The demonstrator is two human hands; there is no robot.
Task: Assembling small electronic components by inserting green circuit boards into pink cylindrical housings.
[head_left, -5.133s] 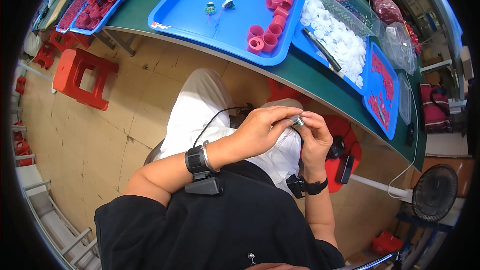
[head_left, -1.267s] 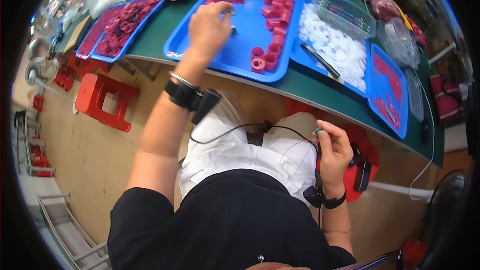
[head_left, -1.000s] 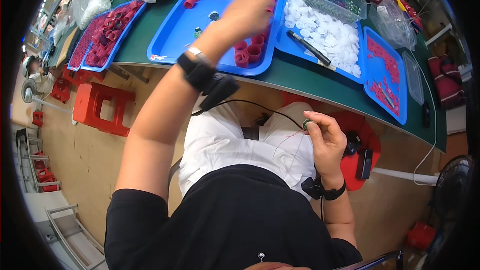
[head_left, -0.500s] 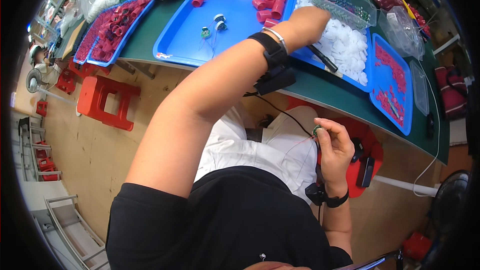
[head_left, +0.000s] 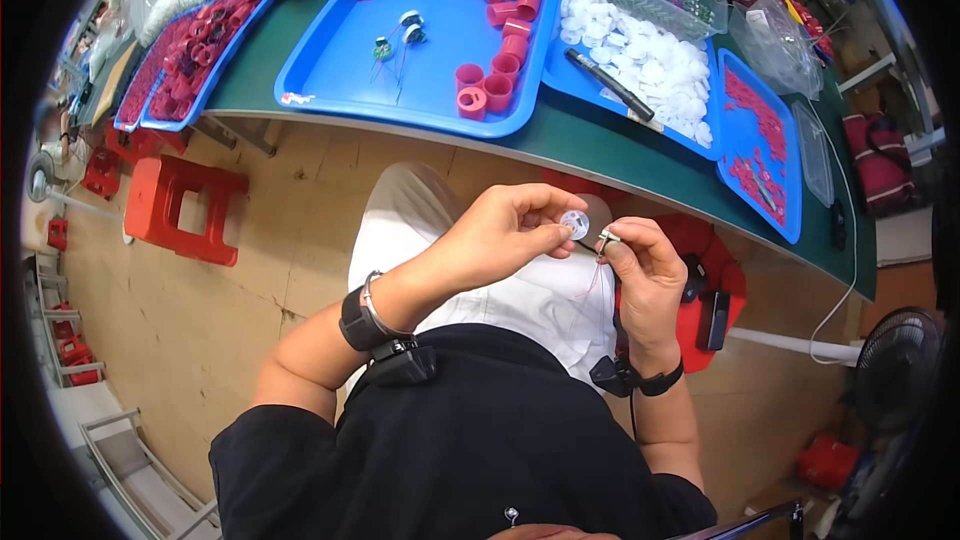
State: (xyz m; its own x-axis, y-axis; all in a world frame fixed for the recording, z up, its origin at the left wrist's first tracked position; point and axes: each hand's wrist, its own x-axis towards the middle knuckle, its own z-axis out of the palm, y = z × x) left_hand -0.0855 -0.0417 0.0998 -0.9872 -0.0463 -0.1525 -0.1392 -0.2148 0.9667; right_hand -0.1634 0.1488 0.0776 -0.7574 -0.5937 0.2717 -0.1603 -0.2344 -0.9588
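Above my lap, my left hand (head_left: 505,238) pinches a round white translucent plastic disc (head_left: 575,225) between thumb and fingers. Close to it on the right, my right hand (head_left: 652,268) grips a small round circuit board (head_left: 607,238) by its edge, with thin red and dark wires hanging down. Disc and board face each other with a small gap between them. More white discs (head_left: 640,65) lie heaped in a blue tray on the table. Three small boards with wires (head_left: 412,32) rest in the large blue tray (head_left: 340,80), some with white pieces on them.
Dark red plastic rings (head_left: 497,90) stand in the large tray. A black marker pen (head_left: 610,85) lies across the disc tray, below a clear box (head_left: 660,0) of boards. Small pink parts (head_left: 755,120) fill a tray at right. A red stool (head_left: 185,210) stands left, a fan (head_left: 895,365) right.
My left hand has come back from the tray of white discs to above my lap, bringing one disc beside the board. My right hand keeps the board, shifted slightly left and up.
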